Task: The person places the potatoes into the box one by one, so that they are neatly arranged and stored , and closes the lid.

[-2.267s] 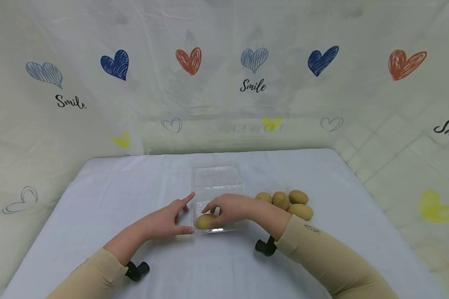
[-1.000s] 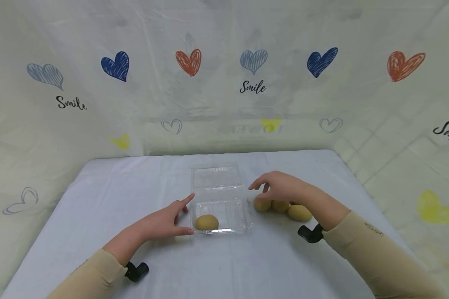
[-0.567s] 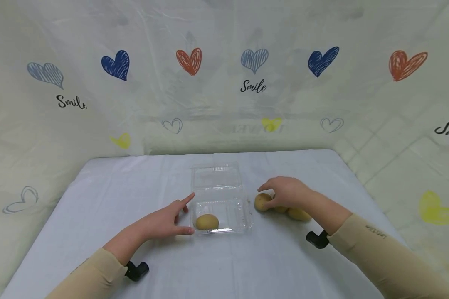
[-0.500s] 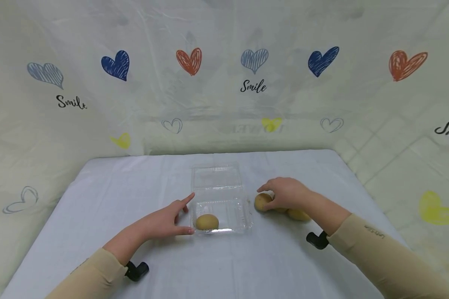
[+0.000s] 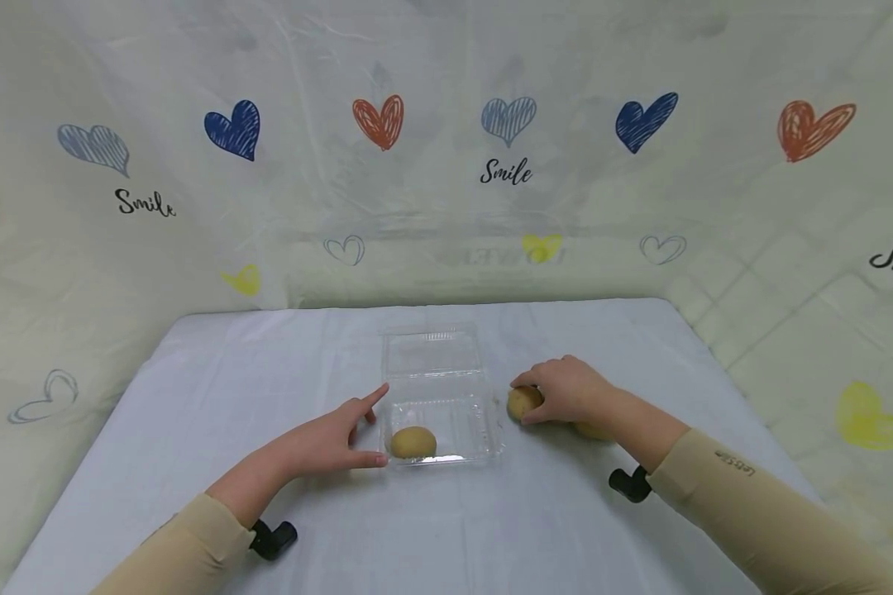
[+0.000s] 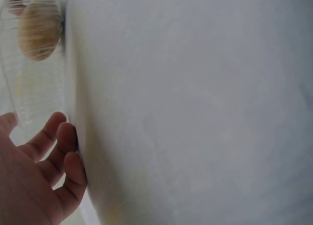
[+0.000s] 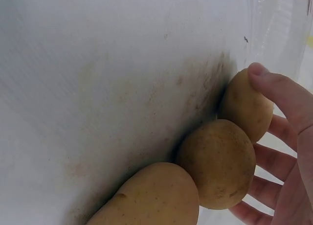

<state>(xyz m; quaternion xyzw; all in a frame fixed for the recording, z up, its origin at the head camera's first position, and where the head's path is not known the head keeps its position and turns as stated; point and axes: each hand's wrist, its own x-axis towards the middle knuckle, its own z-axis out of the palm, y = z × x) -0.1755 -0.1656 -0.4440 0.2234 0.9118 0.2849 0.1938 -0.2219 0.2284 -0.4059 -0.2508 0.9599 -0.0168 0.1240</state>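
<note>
From my station I watch a person's two bare hands over a counter (image 5: 446, 529) spread with white cloth. The right hand (image 5: 569, 392) has its grip closed around a small, rounded, yellow-brown potato (image 5: 524, 403), thumb on one side and fingers on the other; I can't tell whether that potato rests on the cloth or sits just off it. It is beside the right edge of a clear, hinged plastic container (image 5: 461, 426), well inside the person's reach. On the right wrist camera I see two more behind it: a rounder brown potato (image 7: 217, 164) next to the gripped one and a longer, pale tan potato (image 7: 156, 198) nearest the lens, with dark smudges (image 7: 203, 85) on the cloth alongside. From the head camera, the right hand and forearm hide most of that group. The container's transparent lid (image 5: 432, 353) is laid back on the far side, and a smooth, oval, tan potato (image 5: 413, 442) lies in the near left corner of the base. The left hand (image 5: 327, 438) holds nothing: its grip is spread, index finger and thumb extended at the container's left edge, though I can't confirm contact. Both arms wear beige sleeves (image 5: 201, 537), and behind the counter hangs a pale sheet (image 5: 432, 198) printed with hearts and the word "Smile".
</note>
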